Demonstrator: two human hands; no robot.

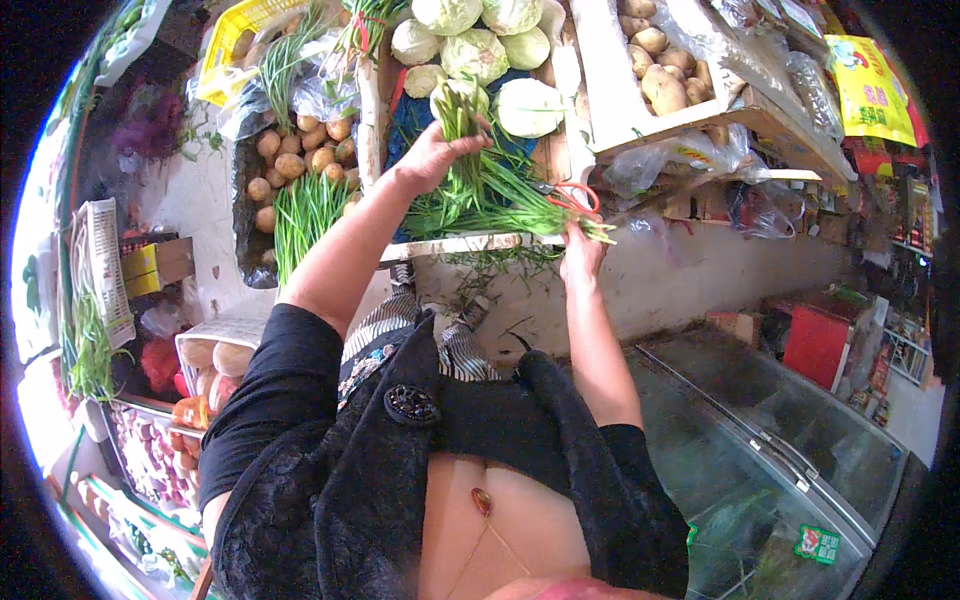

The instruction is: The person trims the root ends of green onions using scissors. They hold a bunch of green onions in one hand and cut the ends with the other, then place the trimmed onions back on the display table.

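My left hand (439, 156) is closed around an upright bunch of green stalks (459, 112) over the wooden crate. Long green leaves, probably garlic chives (517, 196), stretch across the crate's near side. Their pale ends are in the grip of my right hand (583, 251), at the crate's front right corner. Just beyond that hand lies a pair of scissors with orange-red handles (576, 196), its blades partly covered by leaves. More loose greens (431, 217) rest in the crate beneath both hands, along its pale front rim (457, 246).
Several cabbages (474, 56) fill the crate's far part. Potatoes stand in a black-lined box (251, 274) at left and a white box (615, 97) at right. Cut leaves litter the floor (487, 274). A glass-topped freezer (757, 450) stands at the lower right.
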